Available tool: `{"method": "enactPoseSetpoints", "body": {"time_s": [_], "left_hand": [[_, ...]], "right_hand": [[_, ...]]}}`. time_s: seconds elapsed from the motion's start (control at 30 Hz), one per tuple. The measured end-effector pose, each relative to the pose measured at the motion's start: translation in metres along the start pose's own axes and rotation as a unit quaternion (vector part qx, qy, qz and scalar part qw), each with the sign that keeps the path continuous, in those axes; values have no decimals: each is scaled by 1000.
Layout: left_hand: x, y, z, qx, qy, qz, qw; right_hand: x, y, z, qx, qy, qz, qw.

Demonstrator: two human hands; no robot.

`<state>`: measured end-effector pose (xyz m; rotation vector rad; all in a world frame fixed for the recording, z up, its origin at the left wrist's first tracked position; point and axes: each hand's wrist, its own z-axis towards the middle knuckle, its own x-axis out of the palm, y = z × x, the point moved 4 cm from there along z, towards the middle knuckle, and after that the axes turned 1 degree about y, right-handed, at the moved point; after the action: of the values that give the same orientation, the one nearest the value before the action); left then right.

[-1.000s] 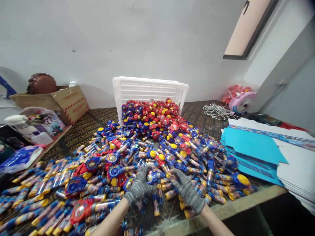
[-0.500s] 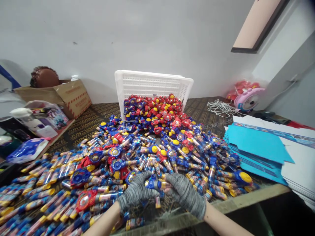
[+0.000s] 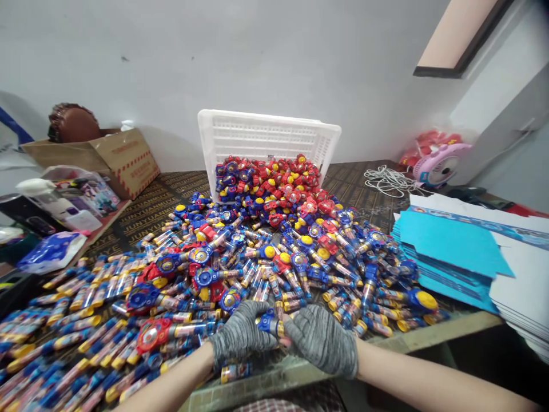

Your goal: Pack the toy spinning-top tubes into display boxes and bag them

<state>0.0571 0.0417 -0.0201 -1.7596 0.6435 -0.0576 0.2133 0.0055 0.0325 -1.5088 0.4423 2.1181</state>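
Note:
Near the table's front edge, my left hand [image 3: 245, 335], in a grey striped glove, is closed on a blue toy piece [image 3: 269, 323]. My right hand [image 3: 323, 339], gloved alike, meets it from the right, its fingertips pinching a small tube [image 3: 281, 327] at the blue piece's right end. The fingers partly hide both parts. Around and behind my hands spreads a heap of small clear tubes with blue and yellow ends [image 3: 240, 274], mixed with red and blue toy pieces. One red piece [image 3: 153, 336] lies left of my left hand.
A white basket [image 3: 270, 129] lies tipped behind the heap, spilling red and blue pieces. Blue cards [image 3: 454, 243] are stacked at right, near white cord [image 3: 390, 182] and a pink fan [image 3: 441, 166]. A cardboard box [image 3: 128, 163] stands at left.
My hands have drawn closer together around the blue piece and tube. The view has shifted slightly, and more of my forearms and some checked cloth below the table edge show.

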Motion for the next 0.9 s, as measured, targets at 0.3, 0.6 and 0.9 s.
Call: {"method": "enactPoseSetpoints", "body": {"time_s": [0.3, 0.6, 0.9], "left_hand": [[-12, -17, 0, 91, -60, 343, 933], [-34, -17, 55, 135, -53, 374, 916], [-63, -59, 227, 92, -43, 479, 872]], "right_hand": [[52, -7, -5, 497, 140, 569, 640], [41, -102, -33, 373, -83, 26, 924], [85, -182, -33, 410, -11, -182, 894]]}}
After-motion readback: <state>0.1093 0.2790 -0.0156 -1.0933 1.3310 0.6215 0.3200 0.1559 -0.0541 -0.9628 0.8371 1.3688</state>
